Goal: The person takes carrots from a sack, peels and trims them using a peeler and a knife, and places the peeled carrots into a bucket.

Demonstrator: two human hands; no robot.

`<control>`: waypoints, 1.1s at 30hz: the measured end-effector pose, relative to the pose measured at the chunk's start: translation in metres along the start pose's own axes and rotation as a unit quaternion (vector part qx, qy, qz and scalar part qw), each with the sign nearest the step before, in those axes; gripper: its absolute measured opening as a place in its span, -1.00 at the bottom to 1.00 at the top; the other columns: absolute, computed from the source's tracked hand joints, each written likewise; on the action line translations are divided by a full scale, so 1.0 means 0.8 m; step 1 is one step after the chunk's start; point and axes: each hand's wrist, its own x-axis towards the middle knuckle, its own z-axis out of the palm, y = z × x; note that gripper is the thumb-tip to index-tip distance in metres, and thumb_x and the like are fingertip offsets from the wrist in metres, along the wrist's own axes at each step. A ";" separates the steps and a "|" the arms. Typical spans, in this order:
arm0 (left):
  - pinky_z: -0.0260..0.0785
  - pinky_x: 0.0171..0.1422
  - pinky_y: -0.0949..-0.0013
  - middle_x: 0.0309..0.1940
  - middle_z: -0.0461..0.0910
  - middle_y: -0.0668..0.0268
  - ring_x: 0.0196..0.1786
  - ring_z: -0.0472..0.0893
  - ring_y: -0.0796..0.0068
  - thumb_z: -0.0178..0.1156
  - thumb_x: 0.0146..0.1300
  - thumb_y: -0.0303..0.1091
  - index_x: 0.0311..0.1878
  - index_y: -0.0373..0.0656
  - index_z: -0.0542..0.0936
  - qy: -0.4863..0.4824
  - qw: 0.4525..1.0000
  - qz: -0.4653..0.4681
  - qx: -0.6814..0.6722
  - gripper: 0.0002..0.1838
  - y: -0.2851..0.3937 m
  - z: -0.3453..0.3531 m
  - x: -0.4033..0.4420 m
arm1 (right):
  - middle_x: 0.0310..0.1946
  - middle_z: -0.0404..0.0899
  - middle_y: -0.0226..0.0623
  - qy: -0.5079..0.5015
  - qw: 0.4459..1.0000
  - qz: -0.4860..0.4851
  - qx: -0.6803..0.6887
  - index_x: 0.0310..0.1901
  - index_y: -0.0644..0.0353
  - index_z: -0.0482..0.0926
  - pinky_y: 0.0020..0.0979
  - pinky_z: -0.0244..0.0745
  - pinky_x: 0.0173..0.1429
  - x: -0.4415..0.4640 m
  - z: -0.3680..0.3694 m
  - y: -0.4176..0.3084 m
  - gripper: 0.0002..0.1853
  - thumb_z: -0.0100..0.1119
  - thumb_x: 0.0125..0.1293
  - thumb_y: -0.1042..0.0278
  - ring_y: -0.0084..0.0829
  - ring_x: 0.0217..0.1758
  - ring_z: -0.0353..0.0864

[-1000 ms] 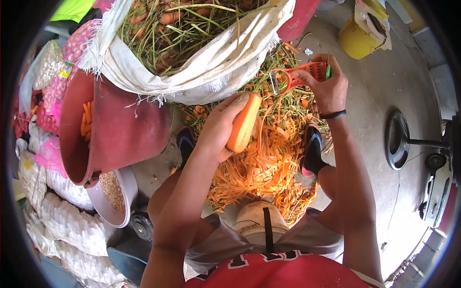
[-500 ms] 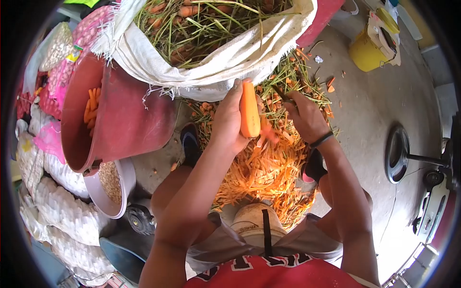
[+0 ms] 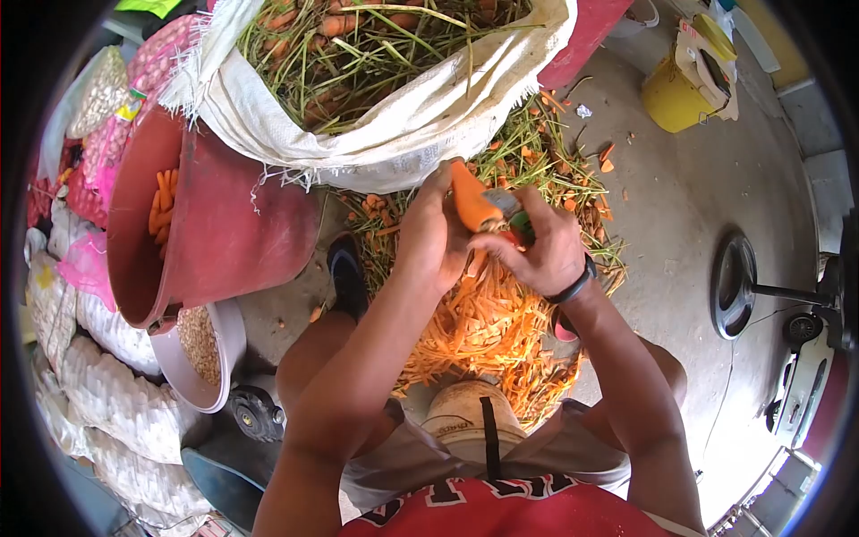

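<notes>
A peeled orange carrot (image 3: 472,199) is gripped in my left hand (image 3: 431,234), its thick end toward my body. Close against its right side, my right hand (image 3: 541,246) is closed around a peeler (image 3: 516,220); only parts of the tool show, a grey piece near the carrot and some green and red between the fingers. Below both hands a heap of orange peelings (image 3: 488,327) covers the floor. Beyond the hands, a white woven sack (image 3: 385,148) holds carrots with green stalks.
A red tub (image 3: 237,215) with carrots inside lies tipped at the left. Beside it are a pale basin (image 3: 234,336) and white sacks (image 3: 134,398). A yellow bucket (image 3: 667,94) stands at the upper right, a round black base (image 3: 734,282) at the right.
My right hand has come in from the right to the carrot. The carrot has tilted in my left hand, its thick end now facing me. Pieces of orange lie on the floor at the right.
</notes>
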 end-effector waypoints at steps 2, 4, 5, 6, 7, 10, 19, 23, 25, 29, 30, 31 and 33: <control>0.55 0.01 0.25 -0.13 0.53 0.28 -0.07 0.60 0.42 -0.07 0.54 -0.16 0.16 -0.16 0.39 -0.030 0.999 0.012 0.013 -0.69 0.003 0.009 -0.007 | -0.73 0.42 -0.26 0.022 0.999 0.033 0.031 -0.14 0.32 0.47 -0.32 0.41 -0.54 0.005 -0.007 0.002 -0.30 0.46 0.04 -0.23 -0.26 -0.67 0.53; 0.56 0.04 0.26 -0.08 0.54 0.26 -0.02 0.61 0.41 -0.03 0.53 -0.17 0.17 -0.17 0.39 -0.050 0.998 0.029 0.017 -0.68 0.002 0.009 -0.007 | -0.74 0.39 -0.27 0.023 0.998 0.028 0.041 -0.15 0.34 0.47 -0.33 0.39 -0.54 0.007 -0.012 0.003 -0.29 0.47 0.03 -0.23 -0.29 -0.69 0.50; 0.56 0.05 0.26 -0.06 0.55 0.25 0.00 0.61 0.40 0.00 0.52 -0.18 0.17 -0.16 0.38 -0.055 0.998 0.039 0.015 -0.68 -0.002 0.004 -0.004 | -0.74 0.38 -0.27 0.025 0.998 0.025 0.047 -0.15 0.34 0.47 -0.34 0.38 -0.55 0.008 -0.013 0.003 -0.29 0.48 0.03 -0.23 -0.31 -0.70 0.48; 0.56 0.06 0.27 -0.04 0.55 0.25 0.02 0.61 0.40 0.03 0.50 -0.18 0.17 -0.16 0.38 -0.061 0.997 0.048 0.013 -0.68 -0.003 0.004 -0.004 | -0.74 0.36 -0.27 0.032 0.998 0.020 0.044 -0.16 0.35 0.46 -0.34 0.37 -0.55 0.008 -0.014 0.002 -0.28 0.48 0.02 -0.22 -0.31 -0.71 0.47; 0.56 0.01 0.34 -0.02 0.56 0.28 0.01 0.61 0.44 0.03 0.50 -0.18 0.18 -0.15 0.40 -0.060 0.997 0.053 0.012 -0.67 -0.005 0.005 -0.004 | -0.75 0.35 -0.27 0.039 0.998 0.015 0.041 -0.16 0.35 0.46 -0.34 0.36 -0.55 0.009 -0.014 0.001 -0.28 0.48 0.02 -0.22 -0.32 -0.71 0.46; 0.56 -0.08 0.46 0.01 0.57 0.34 0.01 0.60 0.51 0.04 0.50 -0.18 0.21 -0.12 0.44 -0.063 0.996 0.064 0.008 -0.66 -0.010 0.008 -0.009 | -0.75 0.34 -0.27 0.052 0.997 0.011 0.053 -0.19 0.36 0.46 -0.33 0.35 -0.55 0.007 -0.011 0.004 -0.30 0.48 0.03 -0.22 -0.30 -0.71 0.46; 0.49 0.18 0.33 0.02 0.55 0.32 0.11 0.56 0.47 0.09 0.47 -0.23 0.17 -0.10 0.43 -0.082 0.990 0.118 0.008 -0.70 -0.015 0.004 -0.010 | -0.79 0.32 -0.11 0.035 0.998 0.010 0.060 -0.38 0.30 0.52 -0.26 0.33 -0.54 0.002 0.003 0.020 -0.43 0.30 0.22 -0.20 -0.09 -0.71 0.41; 0.48 0.21 0.32 0.02 0.55 0.33 0.11 0.57 0.47 0.10 0.47 -0.23 0.16 -0.09 0.43 -0.077 0.985 0.153 0.003 -0.71 -0.015 0.004 -0.009 | -0.78 0.33 -0.09 0.044 0.995 0.002 0.092 -0.41 0.30 0.53 -0.26 0.30 -0.56 0.000 0.010 0.022 -0.45 0.25 0.28 -0.17 -0.09 -0.72 0.41; 0.51 0.15 0.29 0.00 0.54 0.31 0.07 0.59 0.43 0.13 0.45 -0.23 0.16 -0.07 0.40 -0.078 0.984 0.162 -0.003 -0.69 -0.015 0.005 -0.007 | -0.78 0.34 -0.09 0.047 0.994 0.003 0.103 -0.41 0.30 0.53 -0.26 0.30 -0.56 0.001 0.009 0.015 -0.46 0.23 0.30 -0.15 -0.09 -0.72 0.40; 0.55 0.03 0.24 -0.04 0.54 0.26 -0.01 0.61 0.38 0.18 0.42 -0.22 0.17 -0.03 0.33 -0.078 0.984 0.157 -0.016 -0.64 -0.016 0.005 -0.006 | -0.77 0.37 -0.10 0.068 0.991 0.013 0.115 -0.41 0.30 0.55 -0.27 0.31 -0.56 0.003 0.009 0.006 -0.48 0.21 0.33 -0.12 -0.11 -0.72 0.41; 0.55 0.03 0.24 -0.05 0.54 0.26 -0.02 0.61 0.38 0.17 0.42 -0.21 0.17 -0.03 0.33 -0.077 0.984 0.157 -0.016 -0.64 -0.016 0.006 -0.007 | -0.76 0.38 -0.09 0.059 0.992 0.023 0.107 -0.40 0.30 0.56 -0.27 0.31 -0.55 0.001 0.009 0.008 -0.49 0.21 0.33 -0.12 -0.12 -0.72 0.42; 0.54 0.03 0.24 -0.05 0.54 0.27 -0.02 0.61 0.38 0.17 0.42 -0.21 0.17 -0.03 0.33 -0.073 0.983 0.166 -0.010 -0.64 -0.016 0.006 -0.007 | -0.76 0.39 -0.09 0.049 0.993 0.032 0.098 -0.38 0.30 0.57 -0.27 0.32 -0.55 -0.003 0.009 0.012 -0.49 0.20 0.33 -0.11 -0.13 -0.72 0.42; 0.54 0.02 0.24 -0.06 0.53 0.27 -0.03 0.61 0.38 0.18 0.42 -0.20 0.17 -0.04 0.32 -0.065 0.981 0.183 0.004 -0.64 -0.015 0.008 -0.007 | -0.75 0.41 -0.10 0.039 0.994 0.045 0.093 -0.35 0.30 0.58 -0.28 0.33 -0.54 -0.006 0.009 0.012 -0.50 0.21 0.33 -0.10 -0.16 -0.72 0.43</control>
